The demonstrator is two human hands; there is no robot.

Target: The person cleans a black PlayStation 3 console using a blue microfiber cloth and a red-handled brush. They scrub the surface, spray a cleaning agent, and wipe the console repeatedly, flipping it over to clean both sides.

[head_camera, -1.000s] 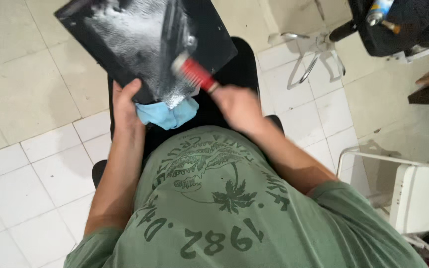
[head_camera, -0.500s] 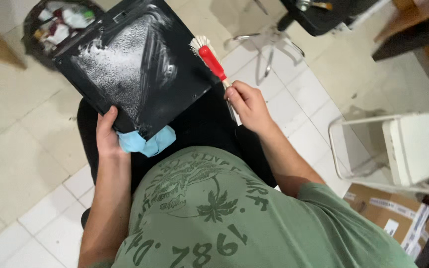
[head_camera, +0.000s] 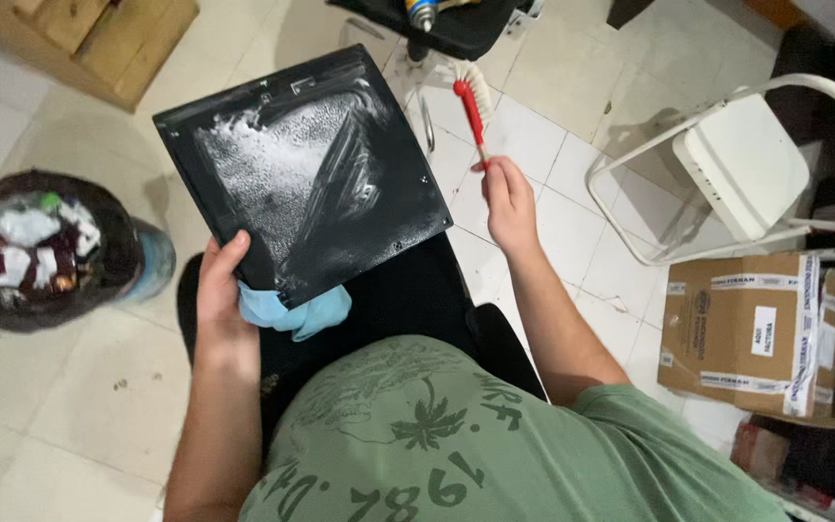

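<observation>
Compared with half a second ago, the right hand (head_camera: 510, 201) is now sitting farther out from the panel (head_camera: 306, 174), with its brush (head_camera: 473, 108) lifted clear of the panel's right edge, where earlier the bristles were hovering just beside the top corner. The view is also swinging, so a full bin (head_camera: 41, 246) is now showing out beyond the left hand (head_camera: 220, 290) and a cardboard box (head_camera: 746, 329) is showing to the right of the right forearm. The left hand is closing on the panel's near-left corner, thumb lying on the dusty black face and fingers hidden underneath, pressing a blue cloth (head_camera: 294, 311) against the underside. The left forearm is running straight up from the lap, wrist slightly bent back. The right hand is gripping the red handle of the brush in a fist, bristles pointing away from the body, forearm angling outward from the elbow. The panel is resting tilted on the black seat (head_camera: 388, 300) between the two hands, white dust spread over its middle. A white folding chair (head_camera: 741, 164) is standing well beyond the right hand.
</observation>
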